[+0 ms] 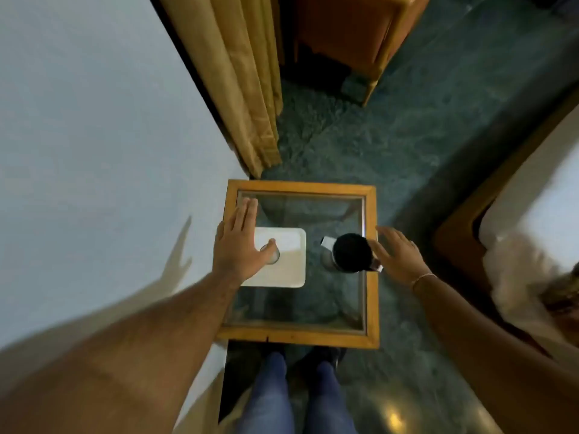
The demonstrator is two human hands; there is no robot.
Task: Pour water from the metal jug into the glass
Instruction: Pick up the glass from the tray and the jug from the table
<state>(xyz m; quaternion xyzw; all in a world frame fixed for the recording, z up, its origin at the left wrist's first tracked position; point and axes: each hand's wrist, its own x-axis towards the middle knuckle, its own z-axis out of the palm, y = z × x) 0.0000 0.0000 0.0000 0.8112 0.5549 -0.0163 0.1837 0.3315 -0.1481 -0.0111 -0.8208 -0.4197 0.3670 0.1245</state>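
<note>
The metal jug (pixel 351 252) stands upright on the right side of a small glass-topped table (pixel 300 336), seen from above with a dark mouth, its handle pointing right. My right hand (pixel 398 255) hovers just right of the jug by the handle, fingers spread, holding nothing. A clear glass (pixel 275 257) stands on a white tray (pixel 289 261) on the table's left side. My left hand (pixel 239 244) is flat and open above the tray, covering much of the glass, thumb over its rim.
The table has a wooden frame and stands against a pale wall (pixel 94 136) on the left. A tan curtain (pixel 238 89) hangs behind it. Wooden furniture (pixel 351 36) is at the back, a bed (pixel 532 214) to the right. My legs (pixel 294 393) are below the table's near edge.
</note>
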